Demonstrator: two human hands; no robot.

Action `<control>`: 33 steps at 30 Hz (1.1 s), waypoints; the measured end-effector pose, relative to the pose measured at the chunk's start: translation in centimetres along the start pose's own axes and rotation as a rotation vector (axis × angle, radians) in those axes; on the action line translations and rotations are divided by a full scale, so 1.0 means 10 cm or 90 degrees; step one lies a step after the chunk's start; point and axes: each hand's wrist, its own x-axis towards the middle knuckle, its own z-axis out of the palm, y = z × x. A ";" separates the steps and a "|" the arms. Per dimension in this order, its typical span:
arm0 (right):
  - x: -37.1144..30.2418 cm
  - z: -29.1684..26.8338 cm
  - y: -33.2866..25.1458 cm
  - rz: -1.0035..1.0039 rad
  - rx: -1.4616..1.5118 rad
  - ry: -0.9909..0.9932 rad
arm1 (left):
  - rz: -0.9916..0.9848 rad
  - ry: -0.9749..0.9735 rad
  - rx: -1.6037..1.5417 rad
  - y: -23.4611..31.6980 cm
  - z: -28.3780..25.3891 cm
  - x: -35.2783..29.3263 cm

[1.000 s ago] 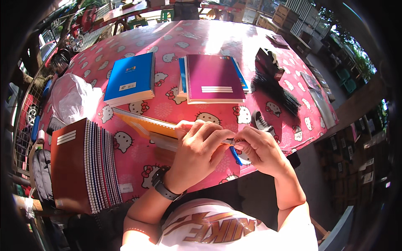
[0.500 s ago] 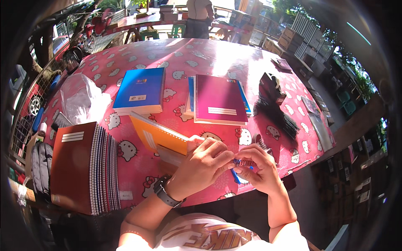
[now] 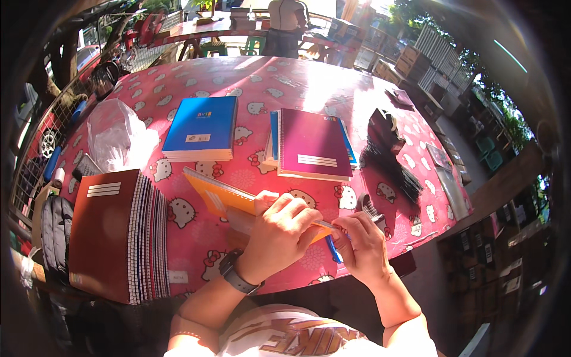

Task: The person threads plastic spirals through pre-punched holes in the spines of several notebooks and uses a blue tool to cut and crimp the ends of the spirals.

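An orange notebook point(image 3: 229, 198) is tilted on its edge near the front of the table. My left hand point(image 3: 285, 223), wearing a dark watch, is closed around its upper edge. At the near right corner of the notebook, my right hand point(image 3: 361, 241) is closed in a pinch on the edge; whether a coil is still between the fingers cannot be made out. A slim blue tool point(image 3: 334, 249) lies under the hands, partly hidden. A tall stack of brown spiral notebooks point(image 3: 104, 235) stands to the left of my hands.
Blue notebooks point(image 3: 202, 125) and a purple-topped pile point(image 3: 312, 140) lie farther back. Black plastic coils point(image 3: 392, 166) and a small dark brush-like piece point(image 3: 372, 208) are at right. A clear plastic bag point(image 3: 116, 137) sits at left. A person point(image 3: 285, 24) stands beyond the pink tablecloth point(image 3: 262, 71).
My right hand has turned and moved in against the notebook's corner. The dark coil that showed between its fingers is now out of sight. The notebook has tilted slightly.
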 end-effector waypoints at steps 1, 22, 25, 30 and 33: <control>0.00 0.00 0.00 -0.005 -0.001 0.009 | -0.004 0.006 0.004 0.00 0.00 0.00; 0.04 0.03 -0.01 -0.003 0.022 0.034 | -0.030 -0.004 0.014 0.05 0.00 -0.03; 0.06 0.00 -0.01 0.009 0.008 -0.010 | -0.029 -0.007 0.016 0.05 0.00 -0.04; 0.08 0.00 0.00 -0.061 0.043 0.037 | -0.022 0.001 0.032 0.05 -0.01 -0.03; 0.06 0.05 0.01 -0.082 0.020 0.051 | -0.031 0.009 0.032 0.06 0.00 -0.03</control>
